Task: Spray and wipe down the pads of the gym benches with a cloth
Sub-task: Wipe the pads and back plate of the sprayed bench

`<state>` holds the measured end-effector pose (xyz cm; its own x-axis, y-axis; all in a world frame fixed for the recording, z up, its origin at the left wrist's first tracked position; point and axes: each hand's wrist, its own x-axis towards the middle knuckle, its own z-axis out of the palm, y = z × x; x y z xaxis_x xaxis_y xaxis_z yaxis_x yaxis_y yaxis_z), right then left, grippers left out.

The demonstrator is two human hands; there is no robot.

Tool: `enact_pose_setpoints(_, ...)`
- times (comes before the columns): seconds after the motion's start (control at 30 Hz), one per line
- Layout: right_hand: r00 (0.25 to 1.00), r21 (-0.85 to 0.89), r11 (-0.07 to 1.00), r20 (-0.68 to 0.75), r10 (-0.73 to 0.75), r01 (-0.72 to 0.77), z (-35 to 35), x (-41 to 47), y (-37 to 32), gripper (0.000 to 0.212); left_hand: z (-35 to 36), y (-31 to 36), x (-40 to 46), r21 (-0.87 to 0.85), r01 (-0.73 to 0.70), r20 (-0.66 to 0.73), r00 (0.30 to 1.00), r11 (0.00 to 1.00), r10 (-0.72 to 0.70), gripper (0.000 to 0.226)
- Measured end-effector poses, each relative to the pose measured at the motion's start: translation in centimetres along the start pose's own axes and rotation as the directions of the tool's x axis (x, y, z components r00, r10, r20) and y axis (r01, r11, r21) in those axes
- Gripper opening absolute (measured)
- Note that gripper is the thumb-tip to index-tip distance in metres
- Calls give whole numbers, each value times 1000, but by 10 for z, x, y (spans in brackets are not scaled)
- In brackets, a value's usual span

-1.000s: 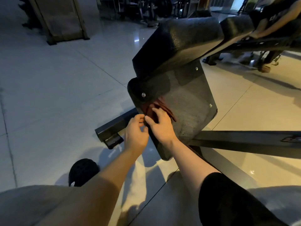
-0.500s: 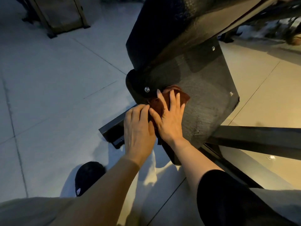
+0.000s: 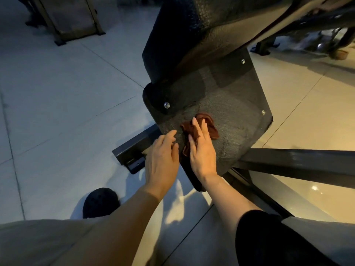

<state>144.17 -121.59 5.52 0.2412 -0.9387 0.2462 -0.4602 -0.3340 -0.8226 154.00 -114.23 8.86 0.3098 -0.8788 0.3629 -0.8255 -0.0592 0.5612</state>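
The cloth [image 3: 201,127] has slid rightward across the pad [image 3: 230,112] under the right hand [image 3: 201,150]'s flat, straight fingers [image 3: 196,124].

Black shoe [image 3: 100,201] on tiled floor [image 3: 57,104]

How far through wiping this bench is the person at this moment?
Mid-wipe. The right hand presses the reddish-brown cloth flat on the lower pad; the left hand rests at its edge. No spray bottle is visible. Whether the upper pad is already wiped cannot be told.
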Motion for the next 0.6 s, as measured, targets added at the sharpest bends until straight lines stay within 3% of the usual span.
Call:
enact_pose_setpoints(0.1,985,151,984,129,-116,96,-6,-14,-20,47,-9,19,3,-346,203,244,962,916,-121,47)
enact_pose_setpoints(0.23,961,451,883,276,0,-129,-25,-20,-38,45,-17,29,6,-614,429,290,903,663,-316,36)
enact_pose_setpoints(0.37,931,474,858,365,11,-196,-48,-28,-43,40,-20,32,7,-629,505,287,858,591,-427,26)
enact_pose_setpoints(0.5,916,652,696,401,20,-301,-65,-43,-48,40,-21,48,-2,-710,555,463,831,434,-307,42)
enact_pose_setpoints(0.6,916,663,666,393,79,-341,-82,-46,-52,38,-14,54,-9,-693,579,493,816,430,-303,52)
